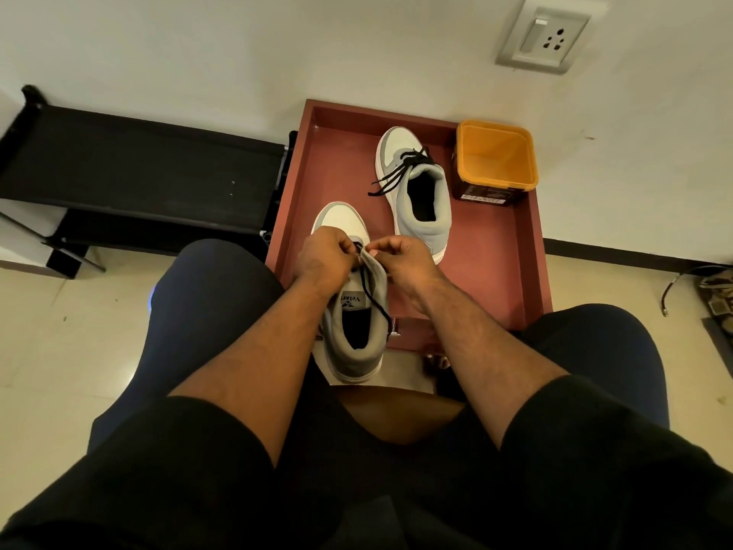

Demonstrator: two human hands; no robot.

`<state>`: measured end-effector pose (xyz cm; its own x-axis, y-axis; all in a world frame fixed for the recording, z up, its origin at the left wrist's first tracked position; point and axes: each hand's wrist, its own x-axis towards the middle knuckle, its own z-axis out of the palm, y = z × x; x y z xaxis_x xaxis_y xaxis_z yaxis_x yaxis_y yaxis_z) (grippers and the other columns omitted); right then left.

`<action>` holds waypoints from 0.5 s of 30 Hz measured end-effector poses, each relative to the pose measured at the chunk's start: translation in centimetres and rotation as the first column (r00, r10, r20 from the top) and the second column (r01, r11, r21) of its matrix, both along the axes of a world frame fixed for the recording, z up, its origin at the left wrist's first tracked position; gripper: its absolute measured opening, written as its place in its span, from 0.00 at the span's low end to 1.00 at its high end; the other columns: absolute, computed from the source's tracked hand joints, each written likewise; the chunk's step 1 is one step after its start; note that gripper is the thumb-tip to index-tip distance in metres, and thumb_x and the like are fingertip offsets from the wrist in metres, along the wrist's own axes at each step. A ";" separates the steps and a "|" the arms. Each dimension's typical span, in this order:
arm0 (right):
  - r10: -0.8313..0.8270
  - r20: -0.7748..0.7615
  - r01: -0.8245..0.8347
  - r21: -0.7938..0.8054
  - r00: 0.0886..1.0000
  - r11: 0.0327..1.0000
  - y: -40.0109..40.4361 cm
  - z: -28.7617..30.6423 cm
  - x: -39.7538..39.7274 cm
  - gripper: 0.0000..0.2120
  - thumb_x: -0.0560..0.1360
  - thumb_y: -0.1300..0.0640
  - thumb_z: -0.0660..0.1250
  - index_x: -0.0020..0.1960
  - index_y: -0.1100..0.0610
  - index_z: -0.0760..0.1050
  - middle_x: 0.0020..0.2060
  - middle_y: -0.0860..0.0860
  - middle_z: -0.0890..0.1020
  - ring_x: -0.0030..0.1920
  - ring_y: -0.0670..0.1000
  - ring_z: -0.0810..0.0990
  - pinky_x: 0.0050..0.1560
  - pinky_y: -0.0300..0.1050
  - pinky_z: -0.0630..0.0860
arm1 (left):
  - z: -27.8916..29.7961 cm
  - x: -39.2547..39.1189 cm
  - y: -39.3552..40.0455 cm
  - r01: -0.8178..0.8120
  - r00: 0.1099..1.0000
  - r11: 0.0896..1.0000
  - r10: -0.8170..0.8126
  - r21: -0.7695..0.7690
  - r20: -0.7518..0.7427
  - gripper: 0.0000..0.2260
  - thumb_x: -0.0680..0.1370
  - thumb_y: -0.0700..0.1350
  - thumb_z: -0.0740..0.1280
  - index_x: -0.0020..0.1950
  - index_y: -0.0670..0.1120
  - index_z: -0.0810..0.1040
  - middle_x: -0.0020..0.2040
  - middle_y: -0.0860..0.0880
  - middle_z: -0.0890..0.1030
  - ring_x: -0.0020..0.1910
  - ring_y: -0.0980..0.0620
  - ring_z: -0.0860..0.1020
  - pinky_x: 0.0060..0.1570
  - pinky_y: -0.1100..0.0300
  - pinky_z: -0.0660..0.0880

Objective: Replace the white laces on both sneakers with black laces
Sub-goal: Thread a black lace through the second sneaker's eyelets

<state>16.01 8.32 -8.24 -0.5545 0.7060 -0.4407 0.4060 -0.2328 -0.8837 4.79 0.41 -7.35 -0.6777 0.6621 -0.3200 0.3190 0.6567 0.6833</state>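
Black lace [375, 299], thin and limp, is pinched near the eyelets by left hand [323, 254] and right hand [400, 258] fingers.

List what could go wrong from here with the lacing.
1. The near sneaker overhangs the red tray's front edge; a hard tug by the left hand or right hand might tip it off.
2. A loose black lace end hangs across the shoe's opening and could get trapped or pulled uneven.
3. The far sneaker's black laces trail untied onto the tray and may slip back out of the eyelets.
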 end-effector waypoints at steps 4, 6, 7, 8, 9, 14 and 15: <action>-0.013 -0.054 0.013 0.013 0.998 1.000 -0.4 -0.6 -0.2 0.06 0.75 0.65 0.69 0.43 0.57 0.83 0.43 0.57 0.85 0.43 0.52 0.82 0.52 0.52 0.81 | -0.7 0.1 -0.2 0.032 0.994 0.998 -0.037 0.053 0.100 0.10 0.77 0.38 0.69 0.35 0.45 0.79 0.38 0.43 0.80 0.38 0.47 0.76 0.41 0.55 0.75; -0.022 -0.058 0.022 -0.001 0.998 1.000 -0.4 -0.8 -0.3 0.04 0.75 0.64 0.69 0.45 0.60 0.83 0.43 0.58 0.85 0.43 0.53 0.83 0.53 0.54 0.81 | -0.8 0.0 -0.2 0.014 0.988 0.997 -0.025 0.075 0.151 0.08 0.78 0.38 0.67 0.40 0.42 0.81 0.37 0.43 0.79 0.37 0.48 0.75 0.40 0.57 0.73; -0.032 -0.058 0.031 -0.012 0.998 0.999 -0.4 -0.9 -0.3 0.03 0.75 0.64 0.70 0.46 0.61 0.83 0.44 0.59 0.85 0.43 0.54 0.83 0.54 0.55 0.81 | -0.9 -0.1 -0.3 0.008 0.985 0.996 -0.022 0.085 0.172 0.07 0.78 0.39 0.67 0.41 0.41 0.82 0.37 0.43 0.79 0.37 0.48 0.75 0.41 0.56 0.75; -0.044 -0.058 0.043 -0.027 0.997 0.999 -0.4 -1.0 -0.3 0.04 0.75 0.64 0.70 0.47 0.63 0.82 0.44 0.59 0.85 0.43 0.54 0.83 0.54 0.56 0.81 | -0.9 -0.2 -0.4 0.002 0.981 0.996 -0.020 0.093 0.195 0.07 0.78 0.40 0.68 0.42 0.40 0.82 0.37 0.43 0.80 0.37 0.48 0.76 0.43 0.54 0.76; -0.055 -0.057 0.052 -0.041 0.997 0.998 -0.4 -1.1 -0.3 0.04 0.75 0.63 0.71 0.48 0.63 0.82 0.45 0.60 0.85 0.43 0.54 0.83 0.54 0.57 0.81 | -1.0 -0.4 -0.5 -0.005 0.977 0.995 -0.016 0.098 0.213 0.06 0.77 0.40 0.69 0.43 0.39 0.83 0.37 0.43 0.81 0.37 0.48 0.77 0.45 0.52 0.78; -0.014 -0.039 0.012 -0.035 0.999 0.999 -0.2 -1.1 -0.4 0.03 0.75 0.61 0.71 0.47 0.61 0.82 0.44 0.59 0.85 0.43 0.53 0.82 0.53 0.53 0.81 | -1.2 -0.9 -0.8 0.015 0.986 0.993 -0.034 0.114 0.164 0.02 0.74 0.41 0.74 0.42 0.43 0.84 0.38 0.46 0.83 0.38 0.50 0.80 0.49 0.49 0.80; 0.015 -0.026 -0.014 0.006 1.000 1.000 -0.1 -1.1 -0.4 0.04 0.75 0.61 0.70 0.47 0.62 0.82 0.43 0.58 0.84 0.42 0.51 0.81 0.51 0.50 0.80 | -1.1 -0.9 -0.8 0.023 0.985 0.993 -0.043 0.119 0.169 0.01 0.73 0.40 0.74 0.42 0.43 0.84 0.38 0.47 0.83 0.38 0.51 0.80 0.50 0.49 0.80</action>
<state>15.61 8.26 -9.34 -0.5758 0.7001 -0.4222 0.3863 -0.2221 -0.8952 3.94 -0.39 -8.48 -0.5968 0.7226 -0.3489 0.2105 0.5606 0.8009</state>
